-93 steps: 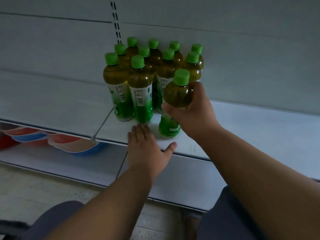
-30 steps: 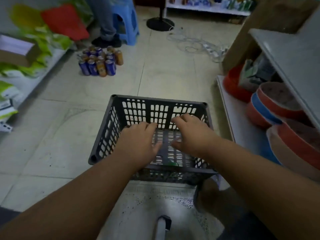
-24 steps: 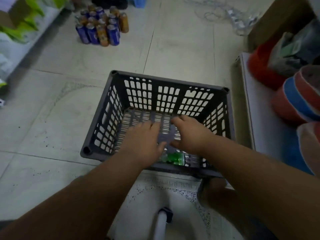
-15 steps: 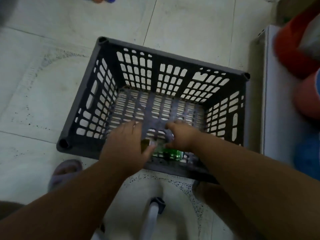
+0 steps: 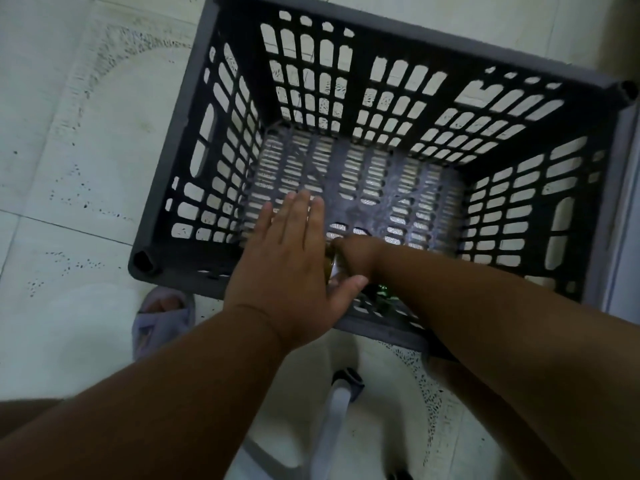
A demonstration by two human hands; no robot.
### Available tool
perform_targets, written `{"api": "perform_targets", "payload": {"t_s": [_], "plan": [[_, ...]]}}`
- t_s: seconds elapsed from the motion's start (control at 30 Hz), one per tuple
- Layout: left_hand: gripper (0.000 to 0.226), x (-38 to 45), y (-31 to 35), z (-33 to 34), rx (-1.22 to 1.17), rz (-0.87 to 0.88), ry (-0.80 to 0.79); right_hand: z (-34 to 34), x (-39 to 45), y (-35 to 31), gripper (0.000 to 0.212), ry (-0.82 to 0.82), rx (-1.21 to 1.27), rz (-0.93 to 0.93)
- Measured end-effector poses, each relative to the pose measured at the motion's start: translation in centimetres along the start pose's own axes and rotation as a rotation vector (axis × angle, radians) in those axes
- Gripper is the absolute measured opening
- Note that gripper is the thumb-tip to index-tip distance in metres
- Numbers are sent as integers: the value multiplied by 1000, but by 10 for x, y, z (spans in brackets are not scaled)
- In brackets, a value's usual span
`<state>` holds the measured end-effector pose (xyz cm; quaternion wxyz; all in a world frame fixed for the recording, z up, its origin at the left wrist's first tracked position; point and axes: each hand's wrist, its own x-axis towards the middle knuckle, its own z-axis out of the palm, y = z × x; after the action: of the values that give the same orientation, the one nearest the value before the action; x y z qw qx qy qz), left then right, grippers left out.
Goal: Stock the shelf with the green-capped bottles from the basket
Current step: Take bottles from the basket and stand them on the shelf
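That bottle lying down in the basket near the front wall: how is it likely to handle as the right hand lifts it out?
The bottle lies on its side on the basket floor, so, being round, it may roll if nudged. The right hand curls over its upper part, which probably steadies it. How full or heavy it is cannot be judged; the left hand hides much of it.

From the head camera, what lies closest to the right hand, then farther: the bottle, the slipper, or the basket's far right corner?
From the right hand:
1. Bottle, under the hand at the basket's near wall; the fingers curl round it.
2. Slipper, lower left, on the floor outside the basket.
3. Far right corner of the basket, upper right.
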<state>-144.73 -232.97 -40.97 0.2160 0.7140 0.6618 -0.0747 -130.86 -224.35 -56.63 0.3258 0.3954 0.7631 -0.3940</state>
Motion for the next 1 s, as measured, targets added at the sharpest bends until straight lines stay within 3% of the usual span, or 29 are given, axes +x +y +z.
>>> {"api": "perform_targets", "payload": {"t_s": [0.1,0.23,0.47,0.73,1.0], "plan": [[107,0,-1,1,-6,4,-3,6,2,5,56,64,16,3],[106,1,-2,3,-22,21,12,-2,-5,10,74,179,91,-13],[104,0,-2,4,-37,11,33,-39,-36,3,69,345,321,31],[100,-11,4,-13,29,-27,73,-87,-157,-17,67,610,591,110],[103,-67,40,-87,-113,85,281,-99,-309,-59,73,874,733,-49]]}}
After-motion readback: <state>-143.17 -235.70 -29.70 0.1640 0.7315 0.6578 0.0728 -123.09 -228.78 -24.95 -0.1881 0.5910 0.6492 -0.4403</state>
